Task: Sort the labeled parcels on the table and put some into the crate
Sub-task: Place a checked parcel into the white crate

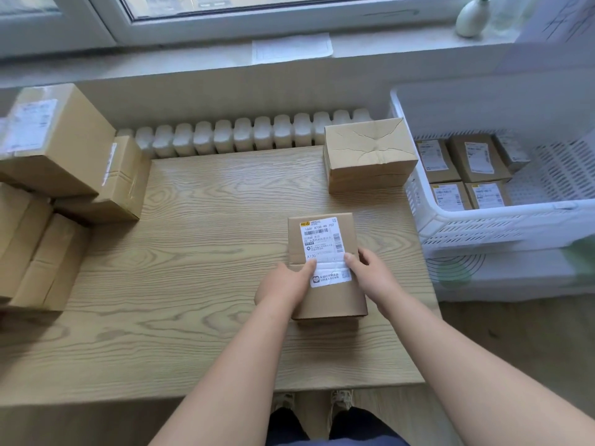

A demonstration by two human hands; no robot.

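Labeled parcel (325, 252): small brown carton, label face up, code "A730" legible. It sits at the right-centre of the table (193, 252), near the front edge.

Left hand (283, 284): grips the parcel's left side, thumb laid on the lower left of the label. Right hand (370, 275): grips the right side, thumb on the lower right of the label. The fingers (365, 254) of both hands curl round the carton's side edges, with the parcel between the two palms. Cannot tell whether its base touches the table or is held just above it.

Crate (483, 217): white, perforated, just beside the table's right edge. It holds five small parcels (476, 162), labels up.

Creased box (367, 152): far right of the table, near the crate, apart from the held parcel.

Stacked boxes (58, 140): along the table's left side, well apart from the hands.
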